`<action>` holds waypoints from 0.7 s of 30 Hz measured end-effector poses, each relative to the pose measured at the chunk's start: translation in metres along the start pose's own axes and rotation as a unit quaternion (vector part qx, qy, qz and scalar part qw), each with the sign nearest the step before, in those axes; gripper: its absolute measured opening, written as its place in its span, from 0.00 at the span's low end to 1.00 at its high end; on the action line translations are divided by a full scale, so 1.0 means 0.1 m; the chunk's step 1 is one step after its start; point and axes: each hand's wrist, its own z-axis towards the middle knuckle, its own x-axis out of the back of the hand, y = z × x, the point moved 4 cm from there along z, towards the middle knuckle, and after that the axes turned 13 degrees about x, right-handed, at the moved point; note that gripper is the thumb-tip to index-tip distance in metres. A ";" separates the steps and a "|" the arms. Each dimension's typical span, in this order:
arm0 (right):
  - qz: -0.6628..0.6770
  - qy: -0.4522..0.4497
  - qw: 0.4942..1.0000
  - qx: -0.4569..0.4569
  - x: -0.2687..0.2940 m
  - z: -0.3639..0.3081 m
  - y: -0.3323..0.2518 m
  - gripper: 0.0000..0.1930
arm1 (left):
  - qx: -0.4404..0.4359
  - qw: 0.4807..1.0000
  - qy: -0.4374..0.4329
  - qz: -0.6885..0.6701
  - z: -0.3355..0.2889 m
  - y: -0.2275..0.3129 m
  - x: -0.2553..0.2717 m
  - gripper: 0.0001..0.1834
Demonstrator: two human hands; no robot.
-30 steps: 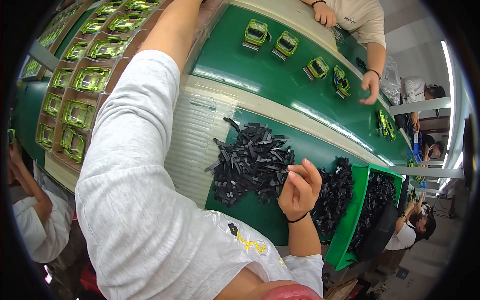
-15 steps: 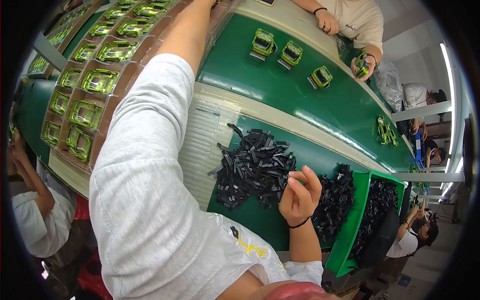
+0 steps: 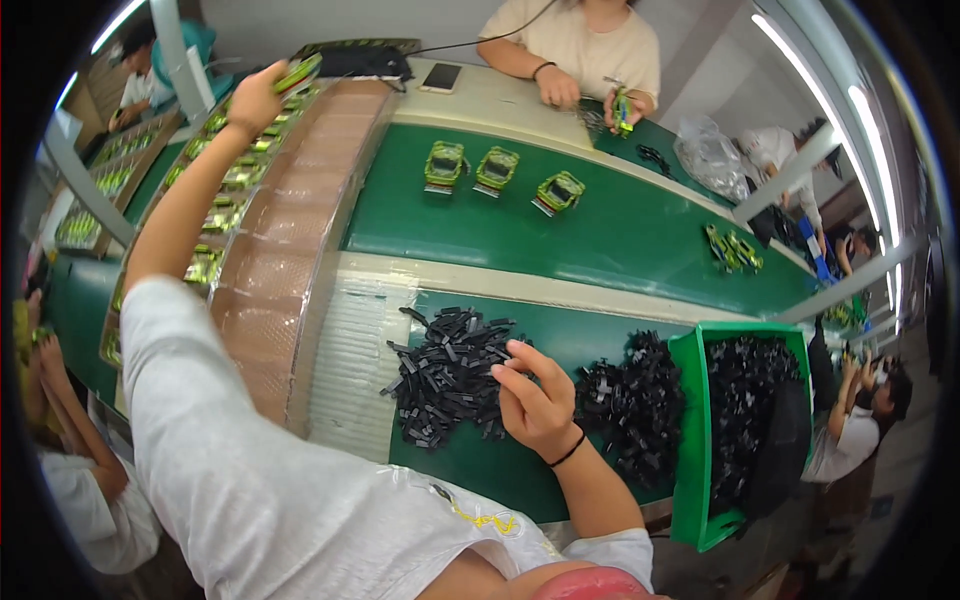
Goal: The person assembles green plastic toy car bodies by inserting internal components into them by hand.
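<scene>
My left hand point(image 3: 256, 98) is at the far left, arm stretched out, its fingers closed on a lime-green toy car shell point(image 3: 298, 74). It is above the far end of a long brown tray point(image 3: 290, 215), whose left part bears rows of similar green shells point(image 3: 205, 262). Over the right side of a heap of small black plastic pieces point(image 3: 450, 375), my right hand point(image 3: 538, 405) hovers with loosely bent fingers apart. Nothing shows between those fingers, though the thumb side is partly hidden.
A second black heap point(image 3: 635, 405) lies beside a green bin point(image 3: 690, 440) of black parts. Three green toy cars point(image 3: 496, 170) stand on the green belt. Across it, a co-worker point(image 3: 590, 50) holds another one. A phone point(image 3: 440, 78) lies at the back.
My left arm has swung to the left, and its hand, out of view before, now shows with the green shell. The view has shifted; my right hand stays by the black heap.
</scene>
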 end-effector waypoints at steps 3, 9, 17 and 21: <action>0.041 0.008 0.999 0.006 0.02 0.03 -0.06 0.12 | -0.083 0.991 -0.063 -0.088 -0.75 0.81 1.19 0.09; 0.682 0.091 0.609 -0.395 -0.30 -0.20 -0.16 0.27 | -0.359 0.925 -0.108 -0.057 -2.37 2.12 2.05 0.10; 0.609 0.107 0.655 -0.435 -0.20 -0.05 -0.18 0.18 | 0.108 0.824 -0.224 -0.510 -3.17 2.60 1.34 0.17; 0.540 0.090 0.744 -0.382 -0.23 -0.05 -0.08 0.19 | 0.383 0.323 -0.495 -0.710 -3.17 2.87 1.02 0.24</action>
